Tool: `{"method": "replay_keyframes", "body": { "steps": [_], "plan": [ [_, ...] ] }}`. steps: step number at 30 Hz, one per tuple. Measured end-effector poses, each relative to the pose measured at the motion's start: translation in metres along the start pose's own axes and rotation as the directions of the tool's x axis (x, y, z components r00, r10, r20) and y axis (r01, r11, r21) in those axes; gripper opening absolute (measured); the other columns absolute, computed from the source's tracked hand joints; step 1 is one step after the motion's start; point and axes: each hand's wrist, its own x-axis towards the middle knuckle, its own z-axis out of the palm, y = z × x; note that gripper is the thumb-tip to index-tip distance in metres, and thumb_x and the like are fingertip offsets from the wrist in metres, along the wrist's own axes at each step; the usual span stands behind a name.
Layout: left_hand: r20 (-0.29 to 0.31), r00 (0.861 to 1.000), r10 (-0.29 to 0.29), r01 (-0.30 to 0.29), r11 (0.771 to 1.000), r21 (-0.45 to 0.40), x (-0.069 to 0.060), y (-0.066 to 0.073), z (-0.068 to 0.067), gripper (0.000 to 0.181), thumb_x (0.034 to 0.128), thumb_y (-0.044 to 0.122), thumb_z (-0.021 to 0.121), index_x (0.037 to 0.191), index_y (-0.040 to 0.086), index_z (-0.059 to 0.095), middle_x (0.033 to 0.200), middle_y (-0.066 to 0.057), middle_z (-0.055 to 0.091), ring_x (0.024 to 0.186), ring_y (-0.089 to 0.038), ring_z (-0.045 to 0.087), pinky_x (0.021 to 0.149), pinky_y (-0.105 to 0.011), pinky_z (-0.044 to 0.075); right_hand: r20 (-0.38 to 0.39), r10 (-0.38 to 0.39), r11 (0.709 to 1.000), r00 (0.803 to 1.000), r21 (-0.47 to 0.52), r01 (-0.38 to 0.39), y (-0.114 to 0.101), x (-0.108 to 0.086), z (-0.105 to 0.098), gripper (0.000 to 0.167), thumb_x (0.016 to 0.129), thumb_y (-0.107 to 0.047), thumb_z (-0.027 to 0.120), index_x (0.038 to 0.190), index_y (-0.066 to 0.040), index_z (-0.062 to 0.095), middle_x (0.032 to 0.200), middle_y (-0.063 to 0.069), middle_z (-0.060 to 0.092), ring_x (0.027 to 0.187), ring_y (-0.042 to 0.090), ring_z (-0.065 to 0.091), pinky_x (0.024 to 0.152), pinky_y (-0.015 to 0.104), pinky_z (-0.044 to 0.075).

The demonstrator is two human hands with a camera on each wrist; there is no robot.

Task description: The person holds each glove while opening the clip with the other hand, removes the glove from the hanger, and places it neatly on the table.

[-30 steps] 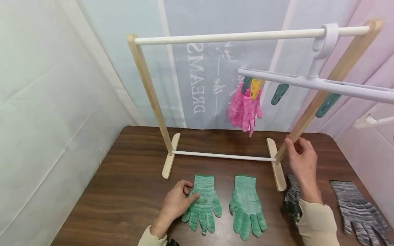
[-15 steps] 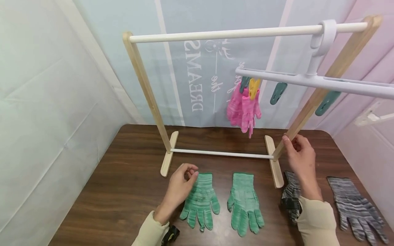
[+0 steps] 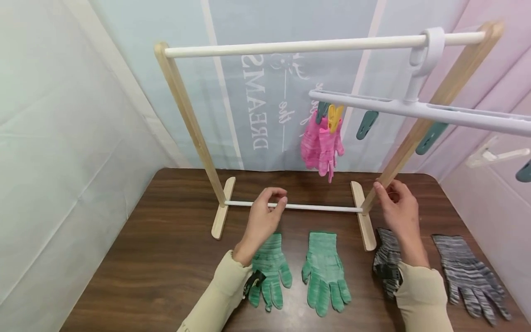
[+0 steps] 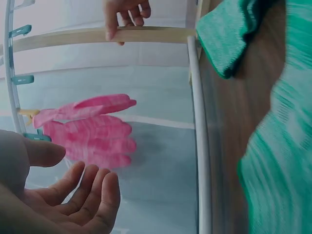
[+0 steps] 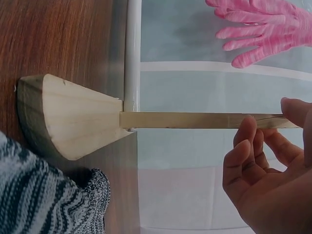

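Observation:
My right hand (image 3: 400,210) pinches the right wooden post (image 3: 408,147) of the rack low down; the right wrist view shows thumb and fingers on either side of the post (image 5: 185,120). My left hand (image 3: 263,219), holding nothing, is raised above the left green glove (image 3: 271,263), near the lower white bar (image 3: 323,207). In the left wrist view its fingers are loosely bent, below the pink gloves (image 4: 97,136). These pink gloves (image 3: 321,143) hang from a white hanger (image 3: 373,103) by a yellow clip (image 3: 334,119) and a dark green one.
A second green glove (image 3: 325,272) lies at the middle front. Two grey striped gloves lie at the right, one (image 3: 469,272) in full view, the other (image 3: 387,258) partly under my right wrist. More green clips (image 3: 367,124) hang along the hanger. A white bar (image 3: 307,46) tops the rack.
My left hand has lifted off the left green glove and moved up and to the right. My right hand has stayed on the post. The whole head view has shifted slightly.

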Motion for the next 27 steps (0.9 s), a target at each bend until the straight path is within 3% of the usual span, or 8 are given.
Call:
{"method": "replay_keyframes", "body": {
  "steps": [4, 8, 16, 23, 27],
  "plan": [
    [-0.025, 0.999, 0.025, -0.026, 0.999, -0.031, 0.014, 0.006, 0.009, 0.026, 0.1046, 0.022, 0.062, 0.126, 0.009, 0.069, 0.120, -0.006, 0.069, 0.111, -0.020, 0.065, 0.074, -0.022, 0.052, 0.007, -0.013, 1.000, 1.000, -0.020, 0.013, 0.000, -0.001, -0.001, 0.039, 0.104, -0.035, 0.065, 0.132, -0.010, 0.070, 0.099, -0.012, 0.054, 0.073, -0.011, 0.055, 0.060, 0.010, 0.043],
    [-0.048, 0.997, 0.055, -0.057, 0.998, -0.033, 0.029, 0.018, 0.018, 0.028, 0.1047, 0.024, 0.062, 0.128, 0.011, 0.068, 0.119, -0.005, 0.069, 0.106, -0.019, 0.066, 0.074, -0.021, 0.052, 0.014, -0.025, 0.999, 1.000, -0.022, 0.025, 0.001, -0.001, -0.002, 0.040, 0.103, -0.035, 0.065, 0.133, -0.009, 0.069, 0.099, -0.017, 0.054, 0.075, -0.012, 0.055, 0.063, 0.007, 0.045],
    [-0.041, 0.986, 0.164, -0.160, 0.983, 0.088, 0.050, 0.044, 0.045, 0.037, 0.1065, 0.030, 0.059, 0.137, 0.010, 0.063, 0.127, -0.009, 0.067, 0.114, -0.021, 0.067, 0.088, -0.035, 0.060, 0.030, -0.031, 0.999, 0.999, -0.032, 0.031, 0.000, -0.001, -0.002, 0.040, 0.103, -0.037, 0.064, 0.132, -0.008, 0.068, 0.091, -0.021, 0.056, 0.073, -0.012, 0.056, 0.062, 0.009, 0.045],
    [-0.093, 0.981, 0.171, -0.156, 0.976, 0.151, 0.057, 0.059, 0.066, 0.038, 0.1023, 0.035, 0.066, 0.132, 0.012, 0.065, 0.119, -0.004, 0.064, 0.108, -0.020, 0.067, 0.083, -0.027, 0.055, 0.027, -0.040, 0.999, 0.999, -0.025, 0.041, 0.001, -0.001, -0.001, 0.039, 0.103, -0.036, 0.065, 0.132, -0.009, 0.068, 0.089, -0.026, 0.056, 0.071, -0.011, 0.056, 0.061, 0.010, 0.045],
    [-0.139, 0.979, 0.151, -0.123, 0.974, 0.190, 0.062, 0.064, 0.074, 0.040, 0.0990, 0.040, 0.071, 0.127, 0.013, 0.066, 0.113, -0.002, 0.065, 0.100, -0.017, 0.068, 0.080, -0.027, 0.052, 0.024, -0.039, 0.999, 0.999, -0.025, 0.040, 0.002, -0.001, -0.001, 0.039, 0.103, -0.036, 0.065, 0.131, -0.009, 0.068, 0.089, -0.025, 0.056, 0.070, -0.011, 0.056, 0.061, 0.010, 0.045]
  ]
}}
